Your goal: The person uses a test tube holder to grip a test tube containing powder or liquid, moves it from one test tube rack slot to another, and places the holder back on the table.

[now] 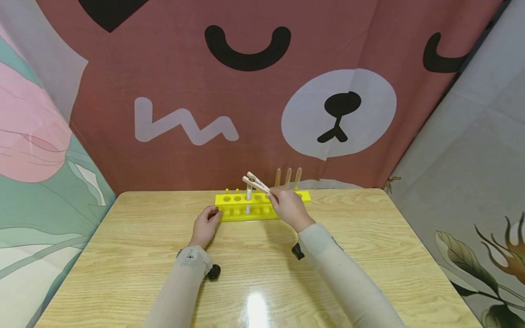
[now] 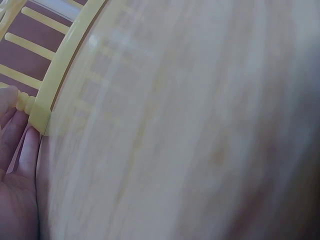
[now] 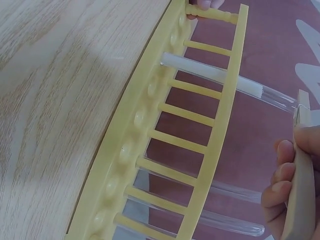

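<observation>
A yellow test tube rack (image 1: pixel 220 199) stands at the back of the table. My left hand (image 1: pixel 205 228) grips the post at its left end; the left wrist view shows fingers around that beaded post (image 2: pixel 25 102). My right hand (image 1: pixel 290 207) holds a wooden test tube clamp (image 1: pixel 257 183), thumb on top and fingers curled underneath. The clamp's tip is at the upper end of a glass test tube (image 3: pixel 215 73) with white contents. This tube stands in a rack hole, its lower end at the base. How tightly the clamp holds it I cannot tell.
Several clear tubes (image 1: pixel 288 176) rise along the rack's right part, behind my right hand. The wooden table (image 1: pixel 254 264) extends in front of the rack. A curtain with a bear face (image 1: pixel 184 155) hangs right behind the table's far edge.
</observation>
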Demonstrator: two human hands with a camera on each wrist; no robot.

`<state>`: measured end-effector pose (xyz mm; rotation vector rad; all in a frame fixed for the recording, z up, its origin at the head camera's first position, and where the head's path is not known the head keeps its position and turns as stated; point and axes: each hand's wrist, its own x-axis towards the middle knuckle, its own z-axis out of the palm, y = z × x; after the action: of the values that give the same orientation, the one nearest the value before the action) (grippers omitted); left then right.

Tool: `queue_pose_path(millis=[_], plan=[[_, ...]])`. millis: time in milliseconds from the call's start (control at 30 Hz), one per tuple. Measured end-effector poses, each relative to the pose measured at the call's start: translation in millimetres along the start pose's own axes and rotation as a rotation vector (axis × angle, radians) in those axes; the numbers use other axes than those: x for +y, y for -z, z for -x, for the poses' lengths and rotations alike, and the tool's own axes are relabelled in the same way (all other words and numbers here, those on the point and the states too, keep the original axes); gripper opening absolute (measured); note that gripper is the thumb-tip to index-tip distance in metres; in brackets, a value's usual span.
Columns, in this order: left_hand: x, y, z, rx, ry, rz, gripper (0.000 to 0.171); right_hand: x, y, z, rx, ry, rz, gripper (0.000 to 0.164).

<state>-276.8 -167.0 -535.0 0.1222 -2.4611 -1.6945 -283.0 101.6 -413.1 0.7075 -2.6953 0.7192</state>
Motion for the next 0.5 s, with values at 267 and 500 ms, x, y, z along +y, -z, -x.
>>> queue_pose_path(millis=[267, 500], plan=[[0.0, -0.2, 0.7, 0.005, 0.005, 0.008, 0.028, 0.2, -1.7, -1.7, -0.019, -0.011, -0.009, 0.02], [1.8, 0.3, 1.5, 0.005, 0.015, 0.019, 0.027, 0.1, -4.0, -1.5, -0.018, 0.001, -0.02, 0.024]])
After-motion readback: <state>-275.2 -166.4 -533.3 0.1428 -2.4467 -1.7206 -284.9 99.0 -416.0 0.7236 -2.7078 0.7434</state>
